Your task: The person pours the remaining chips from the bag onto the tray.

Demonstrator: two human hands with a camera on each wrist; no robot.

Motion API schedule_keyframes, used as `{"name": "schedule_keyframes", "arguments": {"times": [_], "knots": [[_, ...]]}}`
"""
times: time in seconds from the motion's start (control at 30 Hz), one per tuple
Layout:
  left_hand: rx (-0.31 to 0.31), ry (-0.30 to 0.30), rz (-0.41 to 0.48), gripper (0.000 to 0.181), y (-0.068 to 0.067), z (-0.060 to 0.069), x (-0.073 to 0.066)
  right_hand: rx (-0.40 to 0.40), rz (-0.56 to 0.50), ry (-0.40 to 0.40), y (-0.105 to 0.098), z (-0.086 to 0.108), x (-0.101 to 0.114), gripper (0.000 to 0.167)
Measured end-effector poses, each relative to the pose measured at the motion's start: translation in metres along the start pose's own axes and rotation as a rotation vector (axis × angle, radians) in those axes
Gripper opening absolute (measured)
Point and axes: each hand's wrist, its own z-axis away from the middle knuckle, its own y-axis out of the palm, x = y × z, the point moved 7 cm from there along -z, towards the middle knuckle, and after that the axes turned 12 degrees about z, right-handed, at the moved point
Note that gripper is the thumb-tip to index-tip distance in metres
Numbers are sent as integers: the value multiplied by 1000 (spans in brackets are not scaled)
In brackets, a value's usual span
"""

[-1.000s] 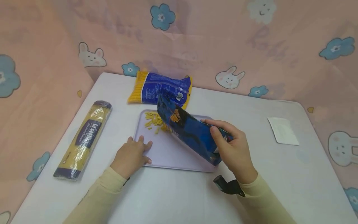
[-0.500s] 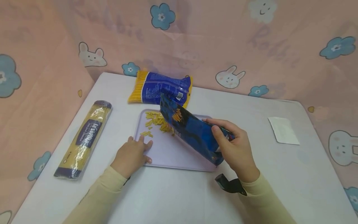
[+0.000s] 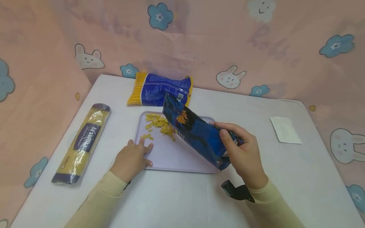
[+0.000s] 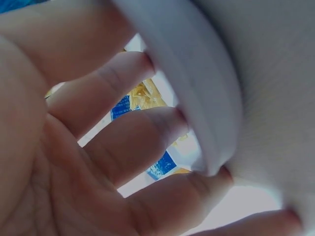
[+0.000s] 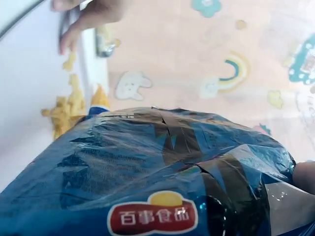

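My right hand (image 3: pixel 245 152) grips a dark blue snack bag (image 3: pixel 196 133) by its right end, thumb on the near side. The bag slants over the lilac tray (image 3: pixel 176 161), its far end up and to the left. In the right wrist view the crinkled bag (image 5: pixel 147 162) fills the lower half. Yellow snack strips (image 3: pixel 161 125) lie heaped on the tray's left part, beside the bag. My left hand (image 3: pixel 132 158) rests with spread fingers at the tray's left front corner. In the left wrist view its fingertips touch the tray's rim (image 4: pixel 197 88).
A long pack of spaghetti (image 3: pixel 82 142) lies on the left of the white table (image 3: pixel 176 202). Behind the tray is a blue and yellow packet (image 3: pixel 162 89). A white flat packet (image 3: pixel 285 129) lies at the right. A patterned pink cloth (image 3: pixel 182 41) hangs around the table.
More strips lie on the tray than a second ago, including a few near the left hand's fingertips. The bag has shifted slightly right in my right hand's grip. My left hand keeps its place.
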Motion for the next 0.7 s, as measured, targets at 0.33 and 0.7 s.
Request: {"name": "schedule_keyframes", "arguments": {"times": [0.33,0.7], "knots": [[0,-8,-8,64,4,-1,3,0,4,28,-6,3,0,31],[3,-21,-18,65,3,-1,5,-218,-306,-28,-55,12,27,27]]}}
